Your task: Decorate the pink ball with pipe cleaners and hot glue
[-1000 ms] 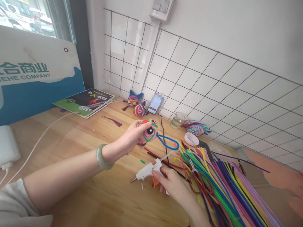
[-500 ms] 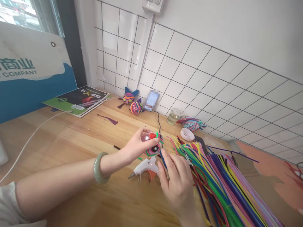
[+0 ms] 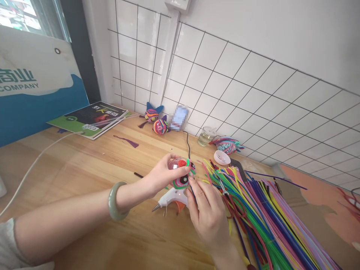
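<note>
Shifts right hand [image 3: 209, 206] since a second ago from glue gun [image 3: 171, 196] to nearby fuzzy ornament [image 3: 183, 181], fingertips seemingly pinching its blue stem [image 3: 194, 192], clamping ornament between thumb and fingers of left hand [image 3: 164, 174]; probably light, soft-trimmed, slick-shelled, so grip gently by the sides.

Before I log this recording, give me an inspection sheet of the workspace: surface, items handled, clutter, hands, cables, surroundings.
Surface: wooden table.
Items handled: colourful craft piece, held above the table; white glue gun lying on it.
Clutter: pipe cleaners heaped at right, scissors among them; purple tassel; pink bowl.
Hands: left hand grips the craft piece; right hand close against it, its grip partly hidden.
Cables: white cable at left; black cable by the phone.
Surroundings: wire grid along the white wall; sign board at left.
</note>
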Motion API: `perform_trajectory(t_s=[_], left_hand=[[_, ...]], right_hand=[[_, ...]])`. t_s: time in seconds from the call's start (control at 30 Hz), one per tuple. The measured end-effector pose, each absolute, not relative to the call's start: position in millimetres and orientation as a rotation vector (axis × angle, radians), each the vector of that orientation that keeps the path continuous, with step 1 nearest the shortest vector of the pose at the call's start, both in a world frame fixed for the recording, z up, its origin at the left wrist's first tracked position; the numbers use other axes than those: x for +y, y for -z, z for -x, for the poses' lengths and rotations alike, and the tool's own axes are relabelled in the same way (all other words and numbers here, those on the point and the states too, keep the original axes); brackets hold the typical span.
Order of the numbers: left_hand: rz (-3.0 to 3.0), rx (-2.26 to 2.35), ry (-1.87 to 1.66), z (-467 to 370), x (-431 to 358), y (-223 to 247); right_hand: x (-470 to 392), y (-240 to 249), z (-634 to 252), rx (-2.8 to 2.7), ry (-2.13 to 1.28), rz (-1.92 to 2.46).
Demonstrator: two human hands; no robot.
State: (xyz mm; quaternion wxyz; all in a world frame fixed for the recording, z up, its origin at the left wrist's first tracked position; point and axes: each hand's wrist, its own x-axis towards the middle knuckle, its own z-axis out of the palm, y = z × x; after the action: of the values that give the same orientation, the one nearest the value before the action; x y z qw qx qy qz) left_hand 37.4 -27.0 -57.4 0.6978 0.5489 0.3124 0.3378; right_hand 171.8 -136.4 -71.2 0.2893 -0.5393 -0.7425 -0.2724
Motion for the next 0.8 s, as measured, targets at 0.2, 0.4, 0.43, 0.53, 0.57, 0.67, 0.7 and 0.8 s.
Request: perform_trajectory(t_s=[0.2,0.4,0.43,0.53,0.57,0.67,0.7,0.8], left_hand=[[-1.171,0.668,-0.657,-35.4,-28.3,53.2],[-1.044,0.563,-0.644,-34.8,-26.3,53.3],[-1.036,0.554,-0.637,-34.7,-25.8,53.2],[-1.027,0.544,-0.609,-34.5,-24.4,52.5],[-1.026,0.547,-0.604,-34.5,-24.1,52.3],[-1.034,0.561,-0.6,-34.6,-23.6,52.1],[-1.042,0.566,-0.603,-34.7,-23.5,52.1],[-1.075,0.594,-0.616,-35.5,-22.8,52.3]], right_hand=[[-137.9,69.4,-173.7,-2.019,0.803,1.447],[-138.1,68.9,-173.7,-2.008,0.798,1.451],[-138.0,68.9,-173.8,-2.006,0.803,1.451],[-137.6,68.4,-174.2,-2.002,0.824,1.447],[-137.6,68.3,-174.3,-2.001,0.826,1.446],[-137.5,68.2,-174.3,-1.991,0.824,1.447],[-137.5,68.3,-174.2,-1.99,0.825,1.448],[-137.5,68.7,-173.6,-1.996,0.826,1.447]])
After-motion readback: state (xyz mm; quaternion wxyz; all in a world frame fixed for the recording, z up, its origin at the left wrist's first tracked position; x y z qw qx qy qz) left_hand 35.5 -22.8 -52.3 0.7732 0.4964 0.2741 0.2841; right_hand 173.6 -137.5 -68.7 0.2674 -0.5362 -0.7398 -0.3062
